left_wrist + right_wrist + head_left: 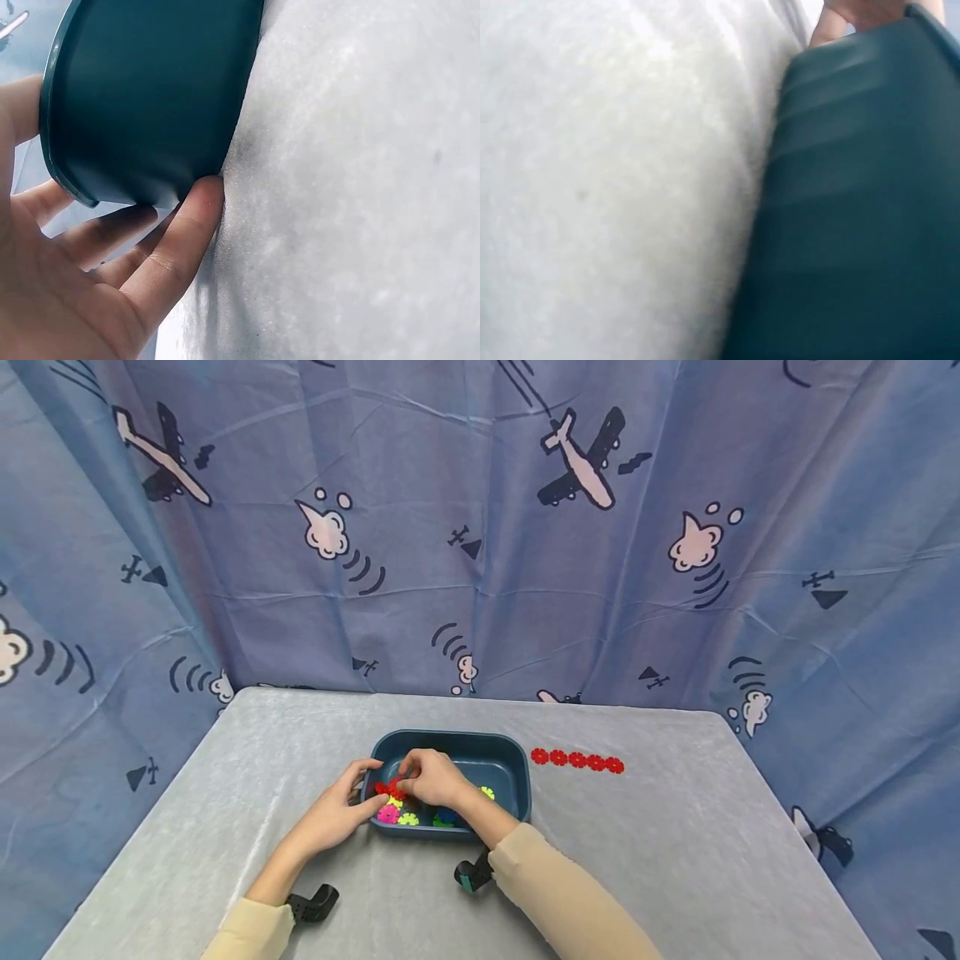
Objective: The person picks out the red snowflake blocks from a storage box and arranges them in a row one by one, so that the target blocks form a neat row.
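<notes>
A dark teal plastic bin (468,743) sits on the table, with several coloured snowflake discs inside. My left hand (339,806) holds its left end. The thumb and index finger reach over the rim, and other fingers (180,247) touch the outer wall. Inside the bin's left half, my right hand (435,779) has its fingers curled down and pinches at a red snowflake disc (394,788). Beneath lie a pink disc (387,814) and a yellow-green disc (408,819). The right wrist view shows mainly the bin's outer wall (840,195); my right fingers are outside it.
Right of the bin, several red discs (577,760) lie in a row on the pale cloth-covered table (675,843). A blue curtain (480,527) with printed planes hangs behind the table. My right forearm (491,818) crosses the bin's front rim.
</notes>
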Demonstrator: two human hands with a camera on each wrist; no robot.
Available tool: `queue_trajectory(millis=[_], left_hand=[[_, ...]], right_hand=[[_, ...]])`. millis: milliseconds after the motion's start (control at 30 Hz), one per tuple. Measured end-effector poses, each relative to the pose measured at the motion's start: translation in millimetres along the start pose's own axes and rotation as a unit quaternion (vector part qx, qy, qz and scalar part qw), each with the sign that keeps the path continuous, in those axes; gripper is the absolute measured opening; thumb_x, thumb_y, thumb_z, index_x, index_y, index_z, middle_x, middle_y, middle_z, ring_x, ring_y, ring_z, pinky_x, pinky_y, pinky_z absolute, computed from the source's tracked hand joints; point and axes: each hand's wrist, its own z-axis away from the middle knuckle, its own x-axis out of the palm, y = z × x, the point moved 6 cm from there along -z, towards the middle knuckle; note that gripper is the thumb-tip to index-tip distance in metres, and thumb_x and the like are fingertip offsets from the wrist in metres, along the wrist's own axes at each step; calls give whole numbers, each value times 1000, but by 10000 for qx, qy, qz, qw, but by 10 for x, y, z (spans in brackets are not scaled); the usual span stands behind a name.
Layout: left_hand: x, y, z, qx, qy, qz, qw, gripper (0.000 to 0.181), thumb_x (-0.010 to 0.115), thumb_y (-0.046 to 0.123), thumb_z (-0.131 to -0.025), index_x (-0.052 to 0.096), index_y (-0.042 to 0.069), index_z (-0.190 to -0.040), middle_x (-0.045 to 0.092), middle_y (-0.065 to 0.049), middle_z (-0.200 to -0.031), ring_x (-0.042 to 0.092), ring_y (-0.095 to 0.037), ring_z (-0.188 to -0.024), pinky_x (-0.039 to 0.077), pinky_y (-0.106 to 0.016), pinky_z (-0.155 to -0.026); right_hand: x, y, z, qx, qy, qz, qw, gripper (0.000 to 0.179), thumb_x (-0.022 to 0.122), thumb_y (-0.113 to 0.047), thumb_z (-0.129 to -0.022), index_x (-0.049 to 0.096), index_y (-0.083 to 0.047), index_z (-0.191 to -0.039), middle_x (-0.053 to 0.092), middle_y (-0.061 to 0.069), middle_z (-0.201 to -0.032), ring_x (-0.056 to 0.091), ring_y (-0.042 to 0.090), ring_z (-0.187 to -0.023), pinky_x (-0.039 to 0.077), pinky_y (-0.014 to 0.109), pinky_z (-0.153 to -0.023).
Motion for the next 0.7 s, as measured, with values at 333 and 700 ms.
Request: queue_trajectory(millis=[333,700], left_hand=[[-12,0,-20,36,21,-29,10000,60,69,35,-98,43,16,-148,42,-21,-154,50,-47,-134,40,-57,-110],[-11,-17,4,-39,4,-30,10000,60,69,39,-97,43,19,-148,38,-22,-156,47,-49,-135,42,-60,-108]], right_hand=[[72,42,-15,85,-120,693,9975,16,78,-18,-91,71,-9,-102,60,1,-89,53,12,-76,47,26,-65],[90,59,-33,140,-160,765,9968,16,81,-17,-89,70,-9,-97,61,1,-87,52,11,-76,46,25,-66]])
